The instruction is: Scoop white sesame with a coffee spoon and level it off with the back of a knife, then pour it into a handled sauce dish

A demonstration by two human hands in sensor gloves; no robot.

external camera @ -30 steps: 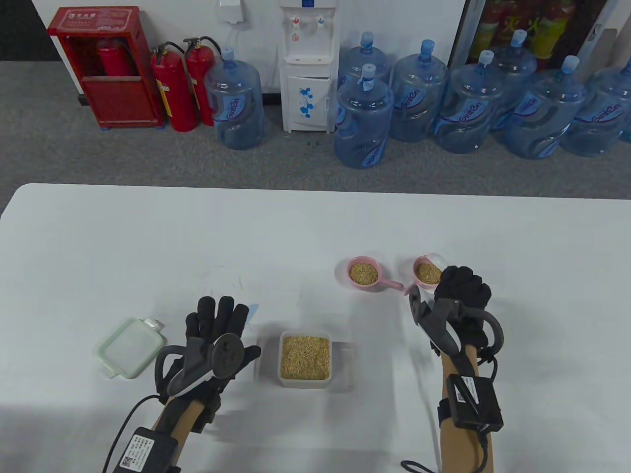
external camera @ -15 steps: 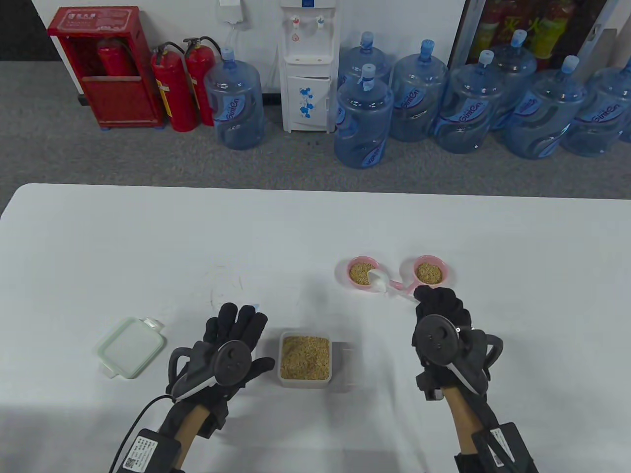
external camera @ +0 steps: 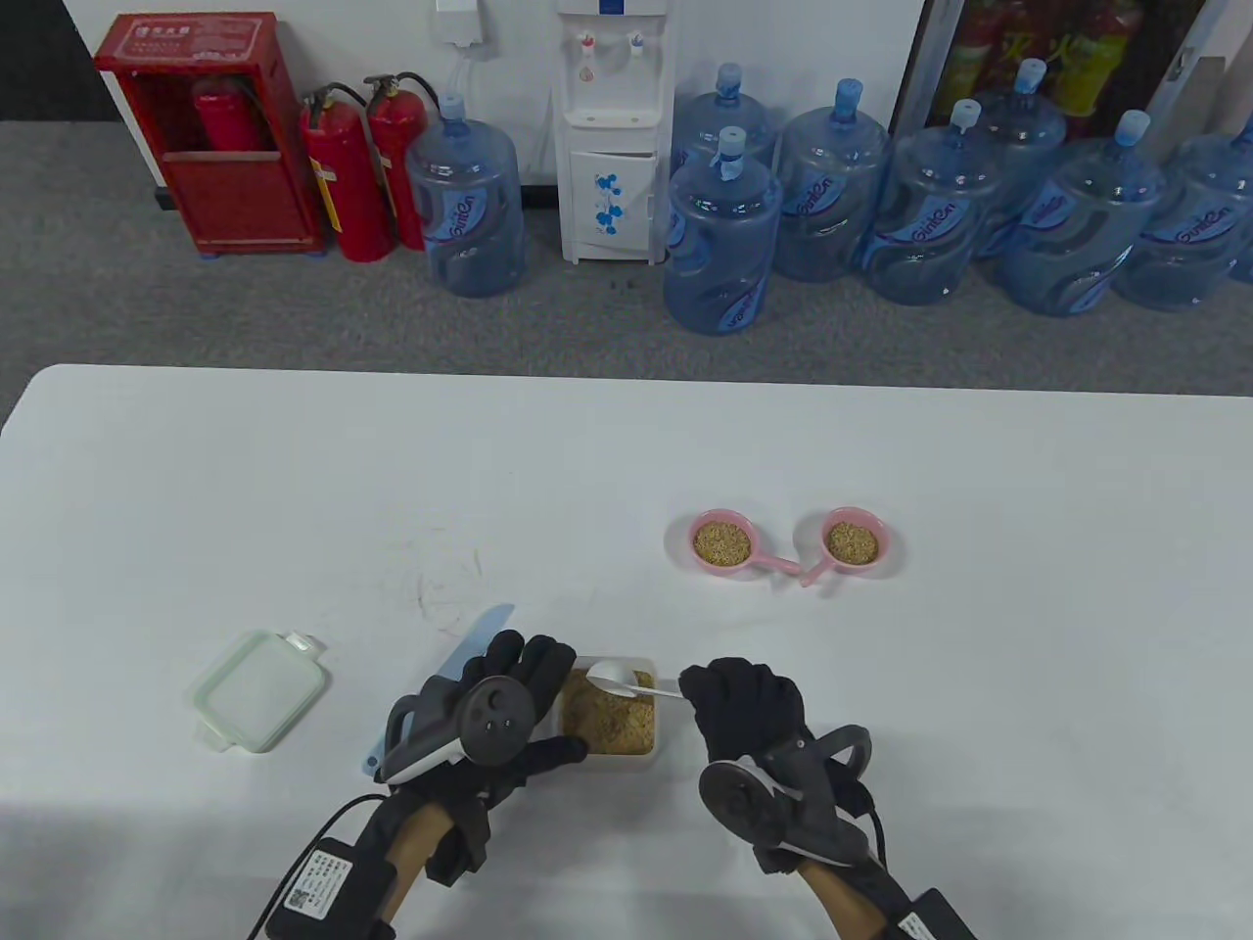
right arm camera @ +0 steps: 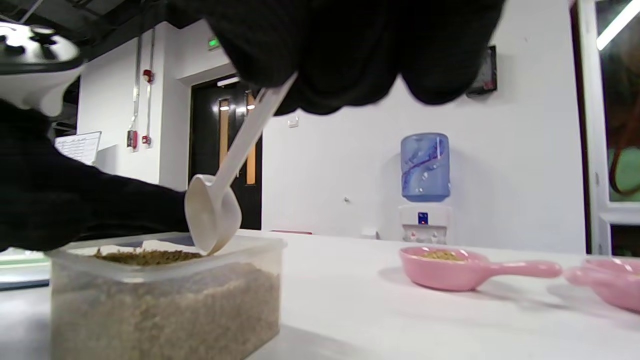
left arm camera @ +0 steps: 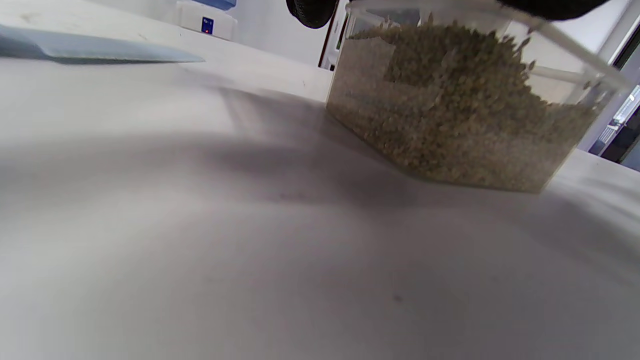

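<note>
Two gloved grips: right (external camera: 741, 697) pinches white plastic spoon (external camera: 615, 676); left (external camera: 519, 700) clasps clear sesame tub (external camera: 607, 752).

Left hand (external camera: 509, 700): enters from 6 o'clock, forearm angled toward 1 o'clock, fingers curved against what it steadies, thumb extended toward 3 o'clock. Right hand (external camera: 744, 700): forearm angled toward 11 o'clock, fingers (right arm camera: 350, 55) curled, pinching a slim handle.

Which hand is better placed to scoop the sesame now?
Right. The right hand already pinches the spoon, its bowl at the sesame tub. The left hand only steadies the tub.
</note>
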